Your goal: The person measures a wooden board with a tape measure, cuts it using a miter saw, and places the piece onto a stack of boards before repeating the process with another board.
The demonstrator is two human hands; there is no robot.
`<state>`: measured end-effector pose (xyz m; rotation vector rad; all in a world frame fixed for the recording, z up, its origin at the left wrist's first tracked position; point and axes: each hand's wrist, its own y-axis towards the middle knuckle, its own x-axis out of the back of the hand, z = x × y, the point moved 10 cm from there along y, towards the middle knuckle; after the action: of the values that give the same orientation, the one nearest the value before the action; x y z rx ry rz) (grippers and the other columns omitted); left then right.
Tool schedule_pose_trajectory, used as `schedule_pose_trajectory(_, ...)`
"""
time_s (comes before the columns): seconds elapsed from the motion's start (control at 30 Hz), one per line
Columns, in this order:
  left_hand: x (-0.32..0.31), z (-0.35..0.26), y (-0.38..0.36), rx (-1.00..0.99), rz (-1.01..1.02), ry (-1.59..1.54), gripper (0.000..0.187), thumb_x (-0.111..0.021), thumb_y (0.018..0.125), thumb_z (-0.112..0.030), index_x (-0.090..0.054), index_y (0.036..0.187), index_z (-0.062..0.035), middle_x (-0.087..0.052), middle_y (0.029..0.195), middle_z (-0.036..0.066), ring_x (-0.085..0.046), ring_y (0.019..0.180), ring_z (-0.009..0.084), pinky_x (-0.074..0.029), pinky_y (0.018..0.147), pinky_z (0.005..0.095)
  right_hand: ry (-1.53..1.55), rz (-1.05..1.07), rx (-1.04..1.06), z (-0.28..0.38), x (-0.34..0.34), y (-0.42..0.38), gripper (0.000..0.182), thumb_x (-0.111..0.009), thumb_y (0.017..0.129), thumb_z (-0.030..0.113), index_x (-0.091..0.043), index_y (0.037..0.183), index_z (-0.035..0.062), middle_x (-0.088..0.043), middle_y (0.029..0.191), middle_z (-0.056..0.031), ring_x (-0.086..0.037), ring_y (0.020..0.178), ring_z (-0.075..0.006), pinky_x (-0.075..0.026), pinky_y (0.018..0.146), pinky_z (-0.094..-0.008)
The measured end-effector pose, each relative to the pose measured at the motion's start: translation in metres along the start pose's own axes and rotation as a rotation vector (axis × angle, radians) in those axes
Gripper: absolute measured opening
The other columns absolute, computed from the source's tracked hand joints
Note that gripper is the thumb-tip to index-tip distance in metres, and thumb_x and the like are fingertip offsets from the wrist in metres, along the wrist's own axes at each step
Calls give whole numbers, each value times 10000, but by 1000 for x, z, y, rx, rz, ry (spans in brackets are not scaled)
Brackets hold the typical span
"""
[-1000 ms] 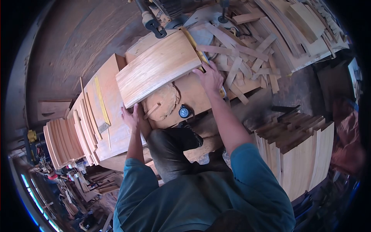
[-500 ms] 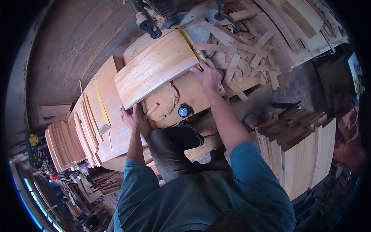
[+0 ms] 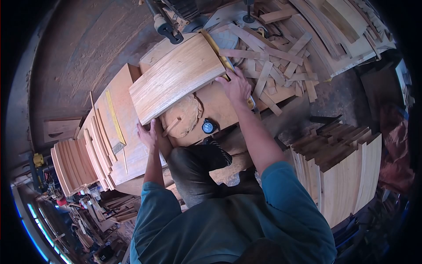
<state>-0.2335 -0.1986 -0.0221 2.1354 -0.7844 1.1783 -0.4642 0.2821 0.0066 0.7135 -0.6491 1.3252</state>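
A wide pale wooden board (image 3: 176,75) lies slantwise across the work surface (image 3: 220,103). My left hand (image 3: 148,134) grips its lower left corner, thumb and fingers at the edge. At the board's right end, my right hand (image 3: 237,88) holds the corner beside a yellow-edged strip (image 3: 215,46) that runs along that end. Below the board are a rough round wooden piece (image 3: 187,116) with a small stick on it, and a round device with a blue face (image 3: 209,126).
Loose wood strips (image 3: 266,70) are heaped right of the board. Thin slats (image 3: 74,165) stand in a row at left, near a yellow ruler (image 3: 114,115). Stacked boards (image 3: 345,176) stand at lower right. A machine arm (image 3: 169,31) hangs above the board.
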Motion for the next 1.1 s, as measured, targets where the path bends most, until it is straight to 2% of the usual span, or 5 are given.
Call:
schedule_pose_trajectory(0.5,-1,-1,2,3,14,24,894,-730,918,-622,-483,1572,-65,-514,1571,245,-459,1480,375,-257,1242,531,18,17,-5,-2,-2,1,575,-813,842,566,-745,1331,272,-635,1466,-83,-715,1159,-320,-606,896,-456)
schedule_pose_trajectory(0.77,8,-11,-4,-21,-60,-84,976,-736,906,-624,-406,1617,-43,-446,1649,225,-340,1574,383,-211,1270,568,68,56,-151,-8,1,4,997,-875,769,562,-427,1594,226,-640,1461,-82,-654,1267,-316,-574,952,-471)
schedule_pose_trajectory(0.87,24,-73,-11,-131,-128,159,1004,-756,887,-619,-388,1632,-56,-385,1693,213,-301,1594,393,-210,1267,609,65,88,-137,-4,5,3,936,-880,768,551,-486,1550,219,-644,1453,-77,-657,1258,-318,-571,954,-479)
schedule_pose_trajectory(1.0,-8,-181,-5,-549,116,112,1071,-797,803,-657,-375,1656,-165,-257,1759,170,-277,1599,418,-246,1245,653,84,46,-64,1,2,3,891,-891,762,537,-531,1509,209,-647,1445,-73,-669,1238,-326,-574,946,-480)
schedule_pose_trajectory(1.1,-17,-251,11,-536,248,263,1079,-818,757,-672,-389,1652,-248,-273,1753,148,-308,1571,454,-335,1210,663,95,92,-91,11,12,3,856,-901,755,514,-568,1477,196,-643,1454,-73,-665,1248,-327,-570,953,-491)
